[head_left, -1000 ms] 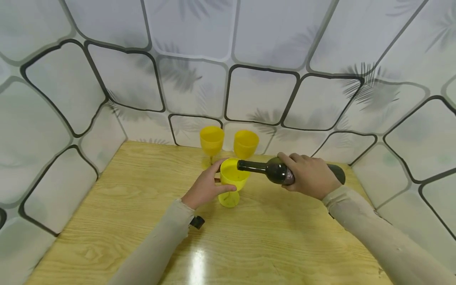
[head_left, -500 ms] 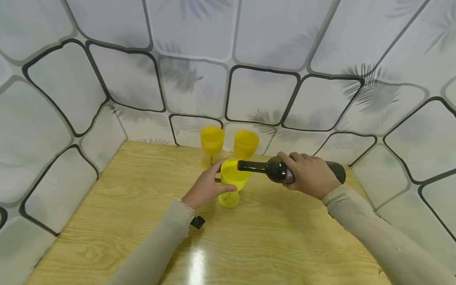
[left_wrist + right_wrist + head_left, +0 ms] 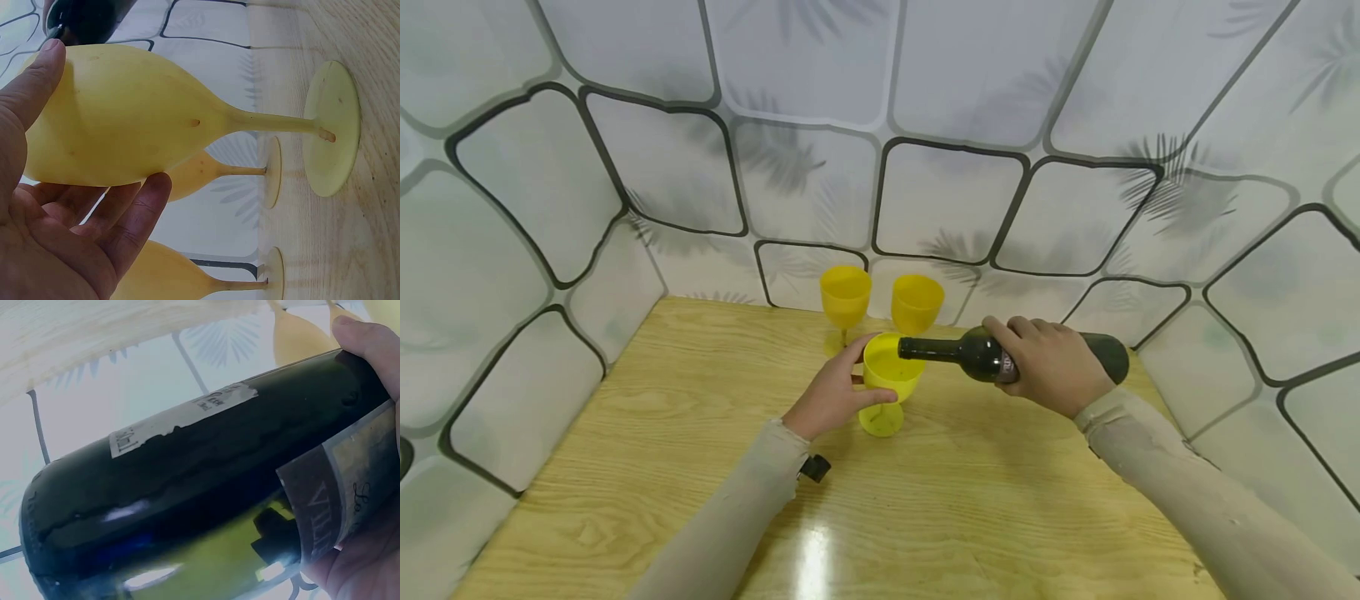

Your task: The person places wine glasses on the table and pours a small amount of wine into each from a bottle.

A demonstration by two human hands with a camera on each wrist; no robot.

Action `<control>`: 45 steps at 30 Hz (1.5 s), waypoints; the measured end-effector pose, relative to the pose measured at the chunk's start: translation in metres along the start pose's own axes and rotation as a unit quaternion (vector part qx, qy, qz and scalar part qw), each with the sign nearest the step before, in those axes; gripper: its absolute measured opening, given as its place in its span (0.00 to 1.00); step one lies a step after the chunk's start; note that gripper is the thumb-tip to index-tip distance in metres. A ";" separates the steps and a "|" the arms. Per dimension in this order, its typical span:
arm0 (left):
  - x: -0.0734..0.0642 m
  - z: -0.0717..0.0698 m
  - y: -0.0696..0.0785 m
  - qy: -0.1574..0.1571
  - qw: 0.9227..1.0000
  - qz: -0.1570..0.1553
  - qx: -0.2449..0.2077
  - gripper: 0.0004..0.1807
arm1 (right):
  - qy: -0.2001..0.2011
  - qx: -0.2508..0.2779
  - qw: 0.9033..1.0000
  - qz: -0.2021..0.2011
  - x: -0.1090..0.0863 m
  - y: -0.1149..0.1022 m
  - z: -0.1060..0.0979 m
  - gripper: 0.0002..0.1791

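A yellow goblet [image 3: 891,379] stands upright on the wooden table, its foot flat on the surface in the left wrist view. My left hand [image 3: 835,393] holds its bowl from the left, thumb on the near side and fingers round the far side. A dark green wine bottle [image 3: 981,356] lies almost level in the air, gripped round its body by my right hand [image 3: 1051,367]. The bottle's mouth is over the goblet's rim. In the right wrist view the bottle's base and torn labels [image 3: 181,419] show. Whether liquid flows cannot be seen.
Two more yellow goblets, a left one [image 3: 846,297] and a right one [image 3: 917,304], stand behind the held goblet, close to the patterned wall [image 3: 955,200]. The wooden table [image 3: 925,517] reaches to the walls at the back and sides.
The bottle's base end has risen very slightly with my right hand. My left hand and the goblet stay in place.
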State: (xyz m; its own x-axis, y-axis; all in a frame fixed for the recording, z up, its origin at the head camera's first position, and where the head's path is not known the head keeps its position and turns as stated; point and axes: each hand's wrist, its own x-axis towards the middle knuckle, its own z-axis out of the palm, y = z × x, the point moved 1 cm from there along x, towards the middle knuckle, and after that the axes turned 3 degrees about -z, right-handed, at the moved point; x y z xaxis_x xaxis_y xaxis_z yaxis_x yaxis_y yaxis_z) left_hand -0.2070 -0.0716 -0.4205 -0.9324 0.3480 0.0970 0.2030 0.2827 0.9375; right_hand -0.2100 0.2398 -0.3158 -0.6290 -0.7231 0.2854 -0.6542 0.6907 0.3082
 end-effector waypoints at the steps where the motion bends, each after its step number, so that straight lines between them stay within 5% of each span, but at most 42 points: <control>1: 0.000 0.000 0.000 0.000 1.000 0.001 -0.001 0.47 | 0.000 -0.001 1.000 0.000 0.000 0.000 0.000 0.45; 45: -0.001 0.000 0.001 -0.005 1.000 -0.005 -0.009 0.47 | -0.014 -0.015 1.000 0.011 0.006 -0.006 -0.009 0.40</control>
State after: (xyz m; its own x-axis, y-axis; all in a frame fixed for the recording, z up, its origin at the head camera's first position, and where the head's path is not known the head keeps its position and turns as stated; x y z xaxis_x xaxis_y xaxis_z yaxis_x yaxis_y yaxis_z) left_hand -0.2056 -0.0720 -0.4192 -0.9312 0.3549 0.0838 0.1878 0.2697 0.9445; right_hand -0.2061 0.2317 -0.3080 -0.6553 -0.7069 0.2663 -0.6276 0.7057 0.3289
